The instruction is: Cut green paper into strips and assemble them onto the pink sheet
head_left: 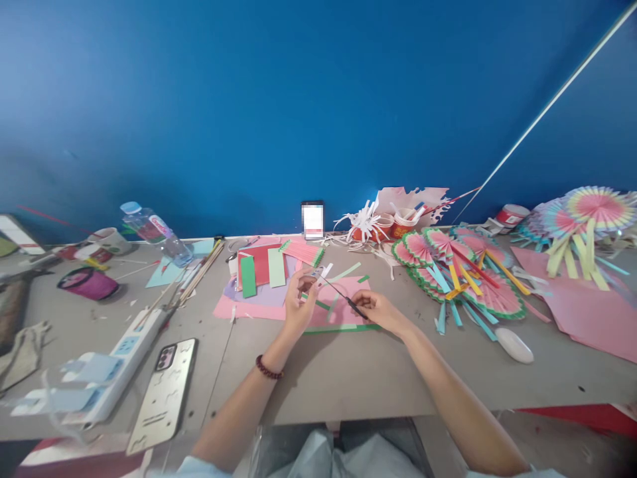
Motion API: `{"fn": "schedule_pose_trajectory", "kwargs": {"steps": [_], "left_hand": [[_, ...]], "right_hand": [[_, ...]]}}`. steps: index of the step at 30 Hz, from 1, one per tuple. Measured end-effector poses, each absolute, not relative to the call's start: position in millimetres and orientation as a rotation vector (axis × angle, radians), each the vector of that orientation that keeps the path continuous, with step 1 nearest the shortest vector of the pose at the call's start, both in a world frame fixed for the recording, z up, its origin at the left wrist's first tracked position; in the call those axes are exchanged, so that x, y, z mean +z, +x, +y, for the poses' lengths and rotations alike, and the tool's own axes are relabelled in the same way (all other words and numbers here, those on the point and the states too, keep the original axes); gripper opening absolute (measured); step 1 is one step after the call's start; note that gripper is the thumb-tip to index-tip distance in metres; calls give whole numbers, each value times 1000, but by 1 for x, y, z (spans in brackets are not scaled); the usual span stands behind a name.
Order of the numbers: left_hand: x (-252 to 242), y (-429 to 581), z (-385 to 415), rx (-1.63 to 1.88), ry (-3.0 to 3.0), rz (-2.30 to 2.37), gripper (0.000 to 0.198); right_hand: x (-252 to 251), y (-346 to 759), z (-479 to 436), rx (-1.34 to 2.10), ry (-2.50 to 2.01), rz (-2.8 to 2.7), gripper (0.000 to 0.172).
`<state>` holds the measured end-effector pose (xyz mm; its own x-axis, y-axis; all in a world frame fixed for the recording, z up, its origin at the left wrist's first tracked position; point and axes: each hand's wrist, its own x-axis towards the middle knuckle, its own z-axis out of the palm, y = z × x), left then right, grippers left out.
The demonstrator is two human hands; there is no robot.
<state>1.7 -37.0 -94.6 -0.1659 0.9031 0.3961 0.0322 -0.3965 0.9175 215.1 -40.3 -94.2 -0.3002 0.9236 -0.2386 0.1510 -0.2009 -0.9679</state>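
Observation:
My right hand (377, 311) is closed around the dark handle of a slim tool (354, 307) whose thin tip points up and left. Whether it is scissors or a knife I cannot tell. My left hand (300, 302), fingers bent, pinches at the far end of that tool, near a small pale, see-through piece (314, 271). What exactly it holds is too small to make out. Under both hands lies pink paper (348, 290) with green strips (318, 303) on it. Beyond my left hand lies a pleated pink paper piece with green edges (302, 252).
Watermelon-patterned paper fans (460, 272) lie to the right, with a white mouse-shaped object (514, 346) in front. A phone (312, 220) leans on the blue wall. Left are a power strip (127, 352), another phone (164, 392), a bottle (159, 232) and wooden sticks (202, 271).

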Motion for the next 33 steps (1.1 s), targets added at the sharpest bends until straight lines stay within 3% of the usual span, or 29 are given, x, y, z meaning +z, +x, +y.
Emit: {"fn": "schedule_pose_trajectory", "kwargs": {"steps": [33], "left_hand": [[-96,1,-36,1664,1424,1102,35]], "right_hand": [[-93,209,-45,1630,-1313,-1438,46]]}}
